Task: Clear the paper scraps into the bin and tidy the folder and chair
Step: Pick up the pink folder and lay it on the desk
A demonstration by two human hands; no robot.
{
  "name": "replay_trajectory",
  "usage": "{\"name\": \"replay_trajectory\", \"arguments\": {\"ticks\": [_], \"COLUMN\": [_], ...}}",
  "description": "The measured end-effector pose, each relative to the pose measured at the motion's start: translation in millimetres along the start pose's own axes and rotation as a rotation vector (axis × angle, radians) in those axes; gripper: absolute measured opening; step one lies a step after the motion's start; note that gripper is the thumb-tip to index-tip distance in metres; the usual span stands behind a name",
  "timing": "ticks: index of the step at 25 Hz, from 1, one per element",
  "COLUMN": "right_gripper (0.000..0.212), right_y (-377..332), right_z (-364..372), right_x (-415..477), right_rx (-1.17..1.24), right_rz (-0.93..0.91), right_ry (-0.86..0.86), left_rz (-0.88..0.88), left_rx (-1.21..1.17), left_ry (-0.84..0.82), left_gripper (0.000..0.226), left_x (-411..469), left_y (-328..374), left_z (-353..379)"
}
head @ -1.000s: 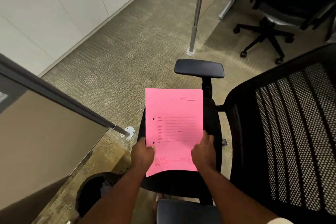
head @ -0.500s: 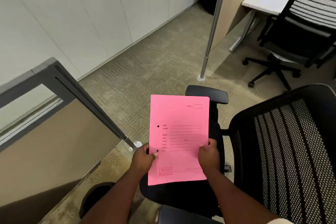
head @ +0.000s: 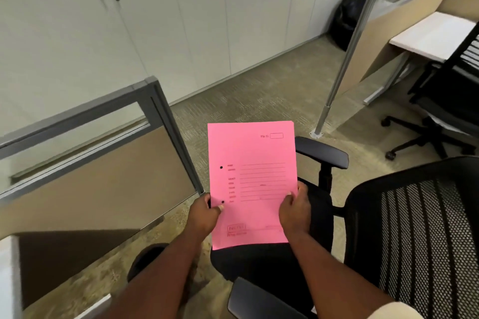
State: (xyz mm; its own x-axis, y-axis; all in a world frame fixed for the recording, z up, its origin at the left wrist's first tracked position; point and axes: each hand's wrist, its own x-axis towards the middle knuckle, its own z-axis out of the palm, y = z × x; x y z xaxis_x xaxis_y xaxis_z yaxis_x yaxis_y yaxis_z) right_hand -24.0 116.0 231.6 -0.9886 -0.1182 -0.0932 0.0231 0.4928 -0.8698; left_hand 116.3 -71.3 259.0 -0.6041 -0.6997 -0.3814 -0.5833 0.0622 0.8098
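Note:
A pink folder (head: 252,176) with printed lines and two punched holes is held flat in front of me, above the seat of a black mesh-backed office chair (head: 414,235). My left hand (head: 206,213) grips its left edge near the lower hole. My right hand (head: 295,208) grips its right edge, thumb on top. A dark round bin (head: 145,259) stands on the floor below my left forearm, mostly hidden by it. No paper scraps are visible.
A grey-framed tan partition (head: 108,163) stands at the left. White cabinets (head: 155,21) line the far wall. A black bag (head: 348,18), a second partition with a metal post (head: 334,96), a white desk (head: 432,33) and another chair (head: 445,101) are at the right.
The view has tilted upward, showing the cabinets and far corner. Both hands keep hold of the pink folder, which has risen slightly over the chair seat.

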Motion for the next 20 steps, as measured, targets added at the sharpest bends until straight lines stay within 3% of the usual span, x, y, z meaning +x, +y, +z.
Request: {"name": "replay_trajectory", "arguments": {"ticks": [8,20], "right_gripper": [0.039,0.038], "right_y": [-57,-133], "right_z": [-16,-43], "right_x": [-38,-148], "right_rx": [0.008,0.116], "right_rz": [-0.264,-0.567], "right_ry": [-0.099,-0.279], "left_rz": [0.099,0.17], "left_rx": [-0.002,-0.132], "left_ry": [0.209,0.522], "left_gripper": [0.01,0.034], "left_x": [-71,-235], "left_y": [6,2], "left_z": [-49,-131]}}
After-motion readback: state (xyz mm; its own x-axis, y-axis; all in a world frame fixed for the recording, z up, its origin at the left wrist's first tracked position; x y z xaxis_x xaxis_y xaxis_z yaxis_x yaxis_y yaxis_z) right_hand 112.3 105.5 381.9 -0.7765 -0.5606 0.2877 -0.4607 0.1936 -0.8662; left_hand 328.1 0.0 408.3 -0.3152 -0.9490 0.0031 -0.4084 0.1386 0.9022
